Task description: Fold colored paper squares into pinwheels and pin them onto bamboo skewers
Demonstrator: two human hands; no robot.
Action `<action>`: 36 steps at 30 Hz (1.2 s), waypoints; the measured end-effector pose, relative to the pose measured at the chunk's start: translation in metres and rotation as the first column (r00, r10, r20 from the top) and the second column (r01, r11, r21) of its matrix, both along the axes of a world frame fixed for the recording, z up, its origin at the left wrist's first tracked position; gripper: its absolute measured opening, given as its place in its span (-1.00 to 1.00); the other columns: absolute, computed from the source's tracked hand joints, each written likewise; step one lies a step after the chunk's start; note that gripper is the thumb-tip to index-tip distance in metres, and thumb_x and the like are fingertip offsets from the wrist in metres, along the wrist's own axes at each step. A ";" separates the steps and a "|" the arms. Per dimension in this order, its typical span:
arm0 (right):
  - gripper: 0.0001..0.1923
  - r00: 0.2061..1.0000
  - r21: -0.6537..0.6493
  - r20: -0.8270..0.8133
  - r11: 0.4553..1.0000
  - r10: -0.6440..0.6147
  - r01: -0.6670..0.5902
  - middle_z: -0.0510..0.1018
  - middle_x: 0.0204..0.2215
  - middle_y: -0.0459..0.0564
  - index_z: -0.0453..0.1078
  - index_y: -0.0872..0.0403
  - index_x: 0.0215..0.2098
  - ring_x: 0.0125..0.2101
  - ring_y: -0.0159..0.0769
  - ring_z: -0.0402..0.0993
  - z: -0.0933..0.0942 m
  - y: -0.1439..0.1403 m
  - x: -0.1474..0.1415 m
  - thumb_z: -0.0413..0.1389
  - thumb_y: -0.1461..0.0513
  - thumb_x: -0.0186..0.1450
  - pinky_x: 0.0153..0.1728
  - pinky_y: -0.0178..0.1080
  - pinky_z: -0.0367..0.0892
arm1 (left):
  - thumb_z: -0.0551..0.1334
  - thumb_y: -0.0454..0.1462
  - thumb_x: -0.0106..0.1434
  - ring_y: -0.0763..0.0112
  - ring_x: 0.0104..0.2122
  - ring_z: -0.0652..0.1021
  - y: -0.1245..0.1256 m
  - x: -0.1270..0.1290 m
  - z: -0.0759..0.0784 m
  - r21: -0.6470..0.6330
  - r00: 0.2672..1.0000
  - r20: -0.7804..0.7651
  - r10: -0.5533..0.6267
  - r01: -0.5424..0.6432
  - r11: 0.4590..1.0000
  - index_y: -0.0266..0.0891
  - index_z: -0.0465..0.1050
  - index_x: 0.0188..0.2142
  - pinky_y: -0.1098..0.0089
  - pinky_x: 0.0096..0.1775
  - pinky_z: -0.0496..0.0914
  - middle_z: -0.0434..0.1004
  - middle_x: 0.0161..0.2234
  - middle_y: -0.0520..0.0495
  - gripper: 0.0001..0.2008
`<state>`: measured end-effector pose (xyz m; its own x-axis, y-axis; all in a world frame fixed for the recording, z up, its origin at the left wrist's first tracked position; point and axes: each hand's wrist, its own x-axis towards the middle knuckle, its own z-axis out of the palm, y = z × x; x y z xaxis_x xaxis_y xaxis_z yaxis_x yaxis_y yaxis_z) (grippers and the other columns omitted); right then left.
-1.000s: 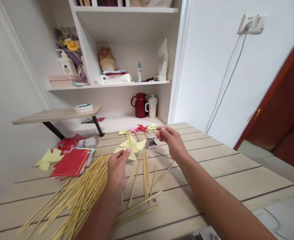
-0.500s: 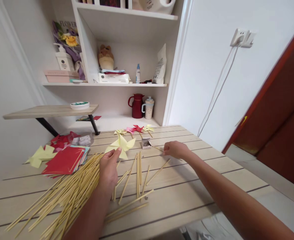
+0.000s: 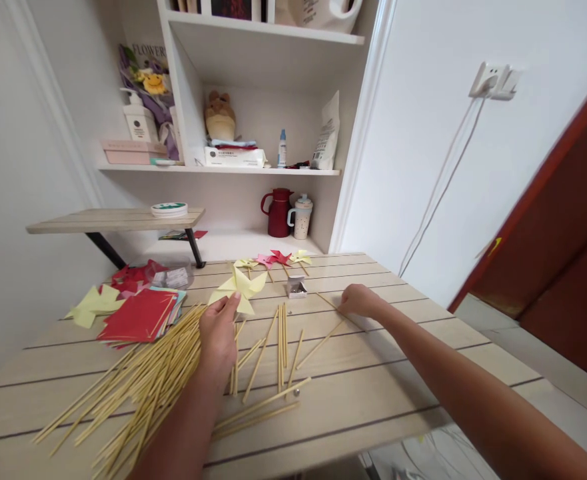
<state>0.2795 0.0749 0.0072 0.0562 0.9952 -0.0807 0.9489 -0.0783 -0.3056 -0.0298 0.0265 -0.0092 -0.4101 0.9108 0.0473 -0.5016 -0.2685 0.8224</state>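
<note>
My left hand [image 3: 218, 333] pinches a pale yellow paper pinwheel [image 3: 240, 288] between thumb and fingers, above the left-centre of the table. My right hand [image 3: 360, 301] is closed on a thin wooden stick [image 3: 326, 301], low over the table to the right; its fingertips are partly hidden. Another loose stick [image 3: 318, 345] runs toward that hand from below. Left of the right hand stands a small open box [image 3: 297, 288] with small dark pieces inside. Several sticks [image 3: 282, 350] lie between my hands, and a large pile of sticks [image 3: 158, 380] spreads beneath my left forearm.
Several finished pinwheels [image 3: 280, 258] lie at the table's back edge. A stack of coloured paper [image 3: 138, 315] and a loose yellow pinwheel shape [image 3: 94, 305] lie at left. Behind are a small raised shelf [image 3: 118, 219], a red jug [image 3: 278, 215] and a cup [image 3: 301, 219].
My right hand has moved slightly to the right, away from the small box, with the stick. My left hand still holds the yellow pinwheel. The whole view has shifted a little.
</note>
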 end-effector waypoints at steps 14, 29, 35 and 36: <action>-0.80 0.625 -0.208 -0.780 0.950 -0.016 -0.234 0.44 -0.71 -0.14 0.42 0.14 -0.56 -0.64 -0.49 0.34 0.016 -0.028 -0.100 0.31 0.19 0.06 -0.68 -0.45 0.08 | 0.39 -0.42 0.13 0.57 -0.43 0.51 -0.010 -0.020 0.042 0.041 0.947 0.307 0.091 -0.108 0.993 -0.29 0.52 -0.43 0.50 -0.32 0.36 0.57 -0.43 0.03 -0.92; -0.81 0.471 -0.096 -0.865 0.862 0.175 -0.497 0.64 -0.40 -0.04 0.44 0.10 -0.19 -0.60 -0.45 0.50 0.018 -0.053 -0.174 0.03 0.18 0.40 -0.63 -0.43 0.23 | 0.24 -0.41 0.31 0.47 -0.27 0.57 -0.063 -0.032 0.065 0.076 0.938 0.341 -0.070 0.047 0.996 -0.26 0.56 -0.33 0.40 -0.14 0.44 0.62 -0.30 -0.04 -0.87; -0.85 0.803 0.126 -0.170 0.821 0.571 -0.557 0.65 -0.34 -0.06 0.58 0.02 -0.29 -0.36 -0.28 0.54 0.024 -0.053 -0.093 0.17 0.31 0.22 -0.33 -0.31 0.29 | 0.23 -0.40 0.31 0.45 -0.32 0.57 -0.083 -0.043 0.051 0.058 0.920 0.373 -0.119 0.106 0.993 -0.19 0.56 -0.19 0.37 -0.13 0.47 0.63 -0.31 -0.03 -0.84; -0.84 0.803 0.102 -0.129 0.814 0.581 -0.572 0.66 -0.33 -0.07 0.58 0.01 -0.28 -0.34 -0.27 0.54 0.023 -0.056 -0.083 0.18 0.31 0.21 -0.31 -0.31 0.29 | 0.22 -0.40 0.31 0.45 -0.34 0.56 -0.087 -0.043 0.051 0.042 0.918 0.378 -0.118 0.110 0.993 -0.19 0.56 -0.20 0.37 -0.14 0.47 0.62 -0.33 -0.02 -0.84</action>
<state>0.1968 0.0193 0.0299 -0.5375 0.8431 0.0148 0.7570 0.4901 -0.4322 -0.0725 -0.0604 0.0418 -0.2942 0.9530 -0.0729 -0.8030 -0.2051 0.5596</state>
